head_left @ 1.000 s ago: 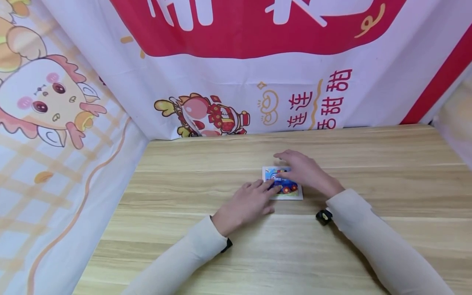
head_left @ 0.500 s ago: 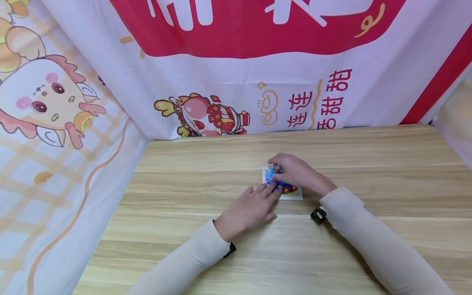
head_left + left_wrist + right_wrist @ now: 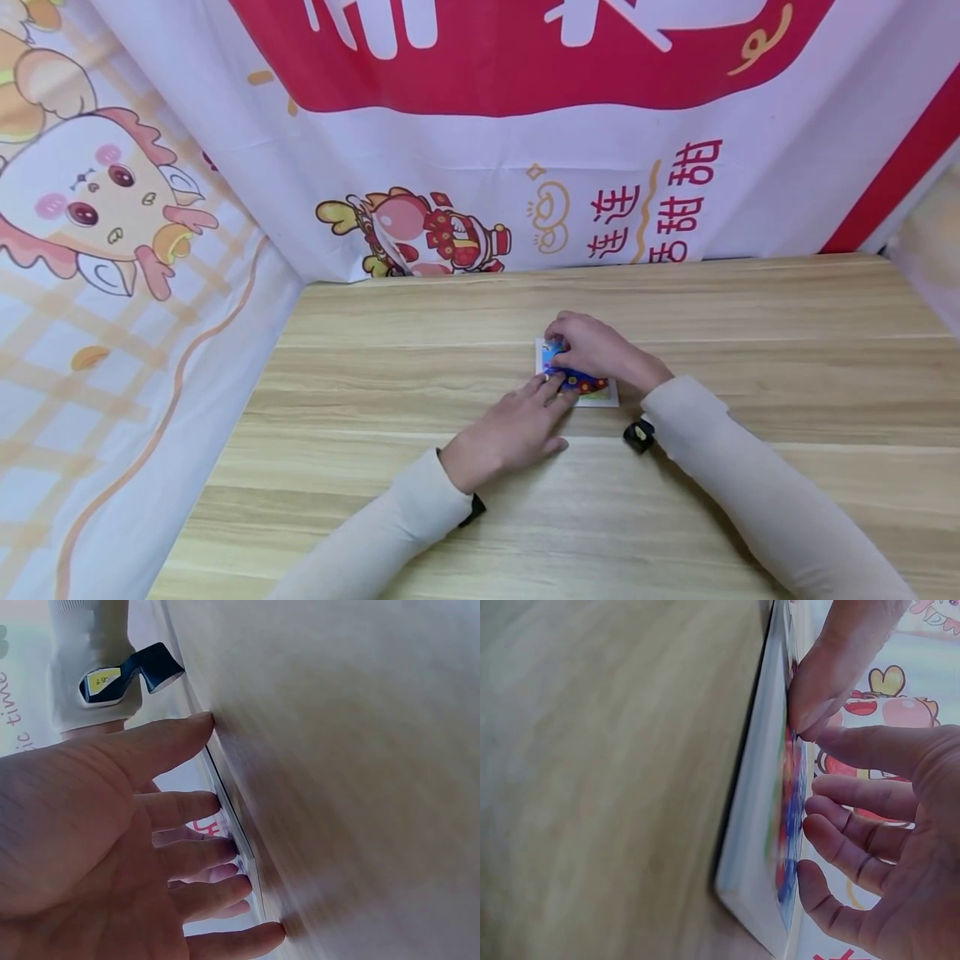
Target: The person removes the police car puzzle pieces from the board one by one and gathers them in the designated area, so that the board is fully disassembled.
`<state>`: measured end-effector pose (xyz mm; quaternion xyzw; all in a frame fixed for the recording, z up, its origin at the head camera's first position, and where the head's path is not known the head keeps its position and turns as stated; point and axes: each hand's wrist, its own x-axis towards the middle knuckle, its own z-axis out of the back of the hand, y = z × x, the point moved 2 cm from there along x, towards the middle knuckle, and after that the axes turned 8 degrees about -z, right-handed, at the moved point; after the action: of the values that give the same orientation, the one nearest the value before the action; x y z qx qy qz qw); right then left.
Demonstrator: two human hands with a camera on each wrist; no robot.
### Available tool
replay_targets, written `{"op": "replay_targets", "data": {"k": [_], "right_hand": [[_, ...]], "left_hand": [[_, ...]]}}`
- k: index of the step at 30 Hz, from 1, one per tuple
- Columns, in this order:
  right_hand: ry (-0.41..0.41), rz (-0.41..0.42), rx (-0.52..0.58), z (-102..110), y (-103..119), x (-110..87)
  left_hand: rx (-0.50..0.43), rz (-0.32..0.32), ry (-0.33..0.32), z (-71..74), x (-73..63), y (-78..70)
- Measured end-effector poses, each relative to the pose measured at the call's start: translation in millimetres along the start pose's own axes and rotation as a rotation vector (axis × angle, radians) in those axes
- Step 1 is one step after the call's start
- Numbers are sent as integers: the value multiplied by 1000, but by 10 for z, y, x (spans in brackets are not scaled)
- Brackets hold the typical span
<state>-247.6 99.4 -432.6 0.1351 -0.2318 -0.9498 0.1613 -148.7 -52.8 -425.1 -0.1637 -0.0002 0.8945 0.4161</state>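
Observation:
A small flat square picture board (image 3: 600, 401) with a white border lies on the wooden table. Its picture (image 3: 587, 383) shows a blue vehicle with red and yellow wheels. From the near left, my left hand (image 3: 510, 429) rests straight fingers on the picture, its thumb spread away to the side. Over the far part of the board is my right hand (image 3: 596, 346), its bent fingertips at the picture face. In the right wrist view, the right thumb (image 3: 862, 746) meets a fingertip of the left hand, and no separate piece shows between the fingers. The hands cover much of the picture.
Behind the wooden table (image 3: 360, 367) hangs a white and red printed cloth (image 3: 480, 142). Another printed cloth (image 3: 97, 350) closes off the left side. A black wrist camera (image 3: 639, 435) sits under the right cuff.
My right hand has moved left over the board and its fingers have bent in. My left hand has shifted slightly right. The board has hardly moved.

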Motion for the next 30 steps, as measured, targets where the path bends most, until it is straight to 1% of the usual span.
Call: {"op": "replay_targets", "data": {"k": [6,16,24,30], "right_hand": [[16,-16,-16,-4,2,34],[25,-47,21,-12,-2,50],[40,-57,26,-25,-8,63],[42,-61,20,-43,-10,68]], "left_hand": [[3,5,10,1,7,2],[-10,2,15,-6,12,5],[-29,-15,-7,-6,-1,16],[-32,-11,-14,-12,-5,11]]}}
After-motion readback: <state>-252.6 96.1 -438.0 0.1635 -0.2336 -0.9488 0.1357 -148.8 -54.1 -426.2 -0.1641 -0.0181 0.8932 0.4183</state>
